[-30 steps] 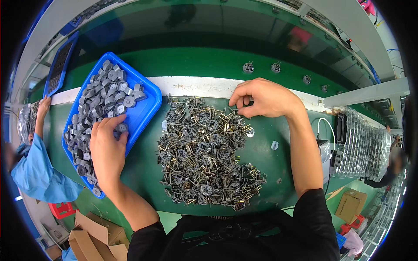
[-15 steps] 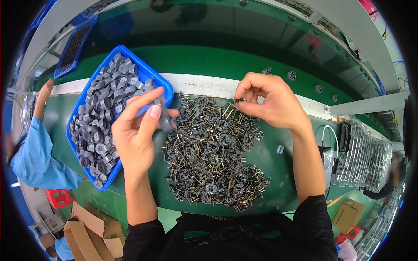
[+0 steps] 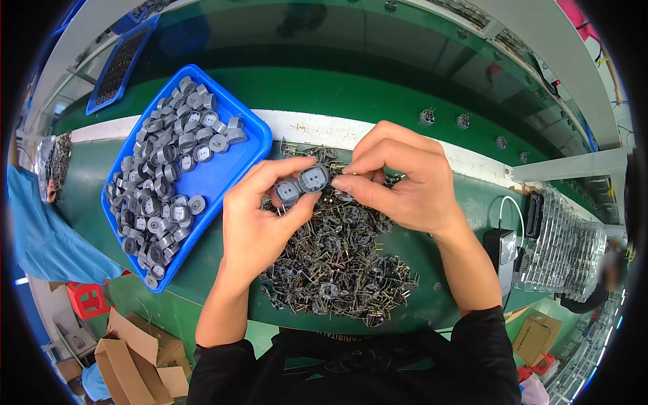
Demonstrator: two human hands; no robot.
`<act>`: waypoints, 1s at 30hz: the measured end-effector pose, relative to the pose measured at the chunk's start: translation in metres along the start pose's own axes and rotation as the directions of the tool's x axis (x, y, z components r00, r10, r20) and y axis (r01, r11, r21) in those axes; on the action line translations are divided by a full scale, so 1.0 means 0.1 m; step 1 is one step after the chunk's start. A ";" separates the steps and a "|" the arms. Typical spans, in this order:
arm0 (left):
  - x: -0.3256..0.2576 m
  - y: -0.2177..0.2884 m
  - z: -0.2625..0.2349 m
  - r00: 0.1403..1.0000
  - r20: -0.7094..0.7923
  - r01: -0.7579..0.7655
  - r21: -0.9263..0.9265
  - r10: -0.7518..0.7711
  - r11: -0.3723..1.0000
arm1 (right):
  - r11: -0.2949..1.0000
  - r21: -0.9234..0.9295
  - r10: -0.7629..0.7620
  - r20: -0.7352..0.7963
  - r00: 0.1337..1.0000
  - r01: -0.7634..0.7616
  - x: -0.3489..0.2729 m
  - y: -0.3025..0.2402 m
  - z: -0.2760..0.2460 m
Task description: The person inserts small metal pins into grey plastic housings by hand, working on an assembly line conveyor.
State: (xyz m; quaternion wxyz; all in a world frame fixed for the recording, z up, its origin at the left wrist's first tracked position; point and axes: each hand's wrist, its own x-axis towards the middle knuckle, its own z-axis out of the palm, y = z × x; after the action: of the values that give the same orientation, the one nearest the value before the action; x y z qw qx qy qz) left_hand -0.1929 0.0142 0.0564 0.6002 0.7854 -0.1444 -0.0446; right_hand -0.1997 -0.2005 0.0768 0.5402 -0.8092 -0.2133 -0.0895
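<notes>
Two grey round plastic housings are in my left hand, the front one gripped between thumb and forefinger with its two-holed face showing. Close to its right side, my right hand is closed in a pinch; what sits between the fingertips is mostly hidden. Both hands are over the upper part of a large heap of dark small parts with brass pins. To the left, a blue tray carries many more grey housings, with bare tray bottom at its right side.
Beyond a white ledge, several small assembled pieces sit on a green belt. At the right stand a white box with a cable and stacked clear trays. Another person's blue sleeve is at far left. Cardboard boxes lie below.
My left hand has moved right from beside the tray, bringing the housings over the heap. My right hand has shifted slightly left and down, so the hands now meet. The pieces on the belt have moved right.
</notes>
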 end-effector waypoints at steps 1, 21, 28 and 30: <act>-0.01 0.02 0.01 0.999 0.013 0.049 0.025 -0.049 0.998 | 1.000 -0.001 0.002 -0.001 1.000 -0.002 -0.01 -0.01 0.05; -0.03 -0.06 0.10 0.997 -0.075 0.004 -0.154 -0.016 0.988 | 0.890 0.347 0.313 0.006 0.950 -0.296 -0.06 0.14 0.32; -0.03 0.01 0.09 0.991 -0.108 -0.089 -0.073 0.081 0.993 | 0.955 -0.088 0.255 -0.239 0.937 -0.283 0.09 0.37 -0.01; -0.02 0.09 0.04 0.989 0.023 0.148 -0.117 -0.146 0.982 | 0.883 -0.217 0.340 -0.315 0.886 -0.416 0.12 0.60 -0.21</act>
State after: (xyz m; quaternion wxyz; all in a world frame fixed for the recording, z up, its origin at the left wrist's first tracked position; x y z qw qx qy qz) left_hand -0.1977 0.0092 0.0636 0.6397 0.7567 -0.0874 -0.1030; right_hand -0.1606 -0.2358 0.0392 0.4518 -0.8832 0.0396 -0.1190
